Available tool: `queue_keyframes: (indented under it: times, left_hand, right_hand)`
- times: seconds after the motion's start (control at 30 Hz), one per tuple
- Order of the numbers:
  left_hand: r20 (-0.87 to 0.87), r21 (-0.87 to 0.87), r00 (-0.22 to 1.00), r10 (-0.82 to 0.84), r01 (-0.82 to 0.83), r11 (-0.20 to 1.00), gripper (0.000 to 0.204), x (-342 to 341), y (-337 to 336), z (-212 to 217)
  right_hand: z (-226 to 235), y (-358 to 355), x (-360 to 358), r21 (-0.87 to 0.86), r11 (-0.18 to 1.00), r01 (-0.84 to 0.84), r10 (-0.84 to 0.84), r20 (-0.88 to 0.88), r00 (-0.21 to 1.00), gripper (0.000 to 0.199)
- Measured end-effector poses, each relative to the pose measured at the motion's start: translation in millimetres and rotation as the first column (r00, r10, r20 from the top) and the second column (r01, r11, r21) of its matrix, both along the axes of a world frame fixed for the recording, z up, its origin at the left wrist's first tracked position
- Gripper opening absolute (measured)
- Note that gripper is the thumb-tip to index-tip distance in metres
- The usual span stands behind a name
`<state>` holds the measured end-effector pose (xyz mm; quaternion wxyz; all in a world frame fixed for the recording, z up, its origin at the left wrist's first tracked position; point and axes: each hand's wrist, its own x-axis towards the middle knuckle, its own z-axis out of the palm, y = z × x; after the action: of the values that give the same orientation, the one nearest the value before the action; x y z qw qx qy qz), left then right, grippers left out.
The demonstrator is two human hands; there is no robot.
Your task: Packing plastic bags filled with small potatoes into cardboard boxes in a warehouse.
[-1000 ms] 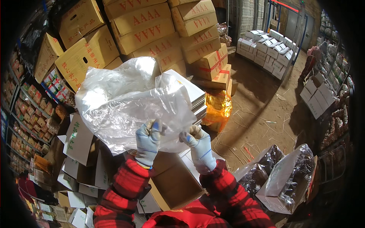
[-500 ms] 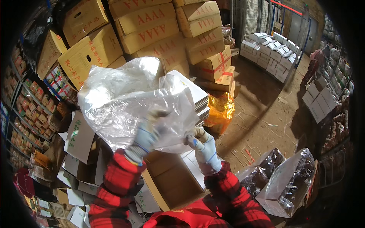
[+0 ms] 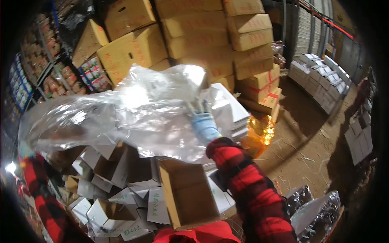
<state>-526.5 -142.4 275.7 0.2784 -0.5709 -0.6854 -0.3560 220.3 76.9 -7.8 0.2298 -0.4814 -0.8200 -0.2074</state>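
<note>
A large clear plastic bag (image 3: 150,117) lies crumpled and glossy across a stack of flat white cardboard (image 3: 239,115). Its left part is pulled out long toward my gloved left hand (image 3: 27,150), which grips the end at the far left rim; its fingers are dim and partly hidden there. My right hand (image 3: 202,124), in a pale blue glove, rests on the bag with fingers spread. Just below the bag stands an open cardboard box (image 3: 188,198), brown inside, in front of my body.
Open white boxes (image 3: 111,216) crowd the lower left. Stacked brown cartons (image 3: 198,36) rise behind the bag. Orange shiny wrap (image 3: 259,135) lies right of the cardboard stack. Plastic-lined boxes (image 3: 318,214) stand at lower right, white cartons (image 3: 320,79) farther back.
My left hand has swung far left, stretching the bag out with it. The right hand has gone from pinching the bag's near edge to lying spread on top. The view has shifted left.
</note>
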Motion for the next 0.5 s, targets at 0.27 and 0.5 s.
queue_keyframes:
  times: [0.27,0.5]
  left_hand:
    - [0.736,0.490,0.507,-0.448,0.057,0.870,0.034,328,-167,-120]
    - [0.641,0.455,0.684,-0.350,0.029,0.890,0.036,328,-200,-131]
  right_hand:
    - [108,-164,-246,0.288,0.519,-0.805,0.825,-0.416,0.383,0.064]
    - [-59,-197,-214,-0.698,0.243,-0.673,0.818,-0.225,0.530,0.020]
